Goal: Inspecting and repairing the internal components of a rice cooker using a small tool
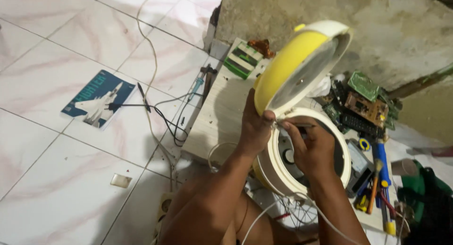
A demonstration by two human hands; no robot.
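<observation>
A yellow and cream rice cooker (278,172) stands in front of me with its yellow lid (288,68) swung up and open. My left hand (255,127) grips the lower edge of the lid at the hinge. My right hand (311,146) rests over the cooker's rim (347,155) and holds a thin metal tool (296,125) whose tip points at the hinge. A white cord (264,212) runs from the cooker down past my arms.
A pale wooden board (217,117) lies under the cooker. Green circuit boards (365,101) are piled at the right, with screwdrivers (380,179) below them. On the tiled floor lie a blue booklet (96,99), black probe leads (160,115) and a soldering iron (198,82). A rough wall (377,28) rises behind.
</observation>
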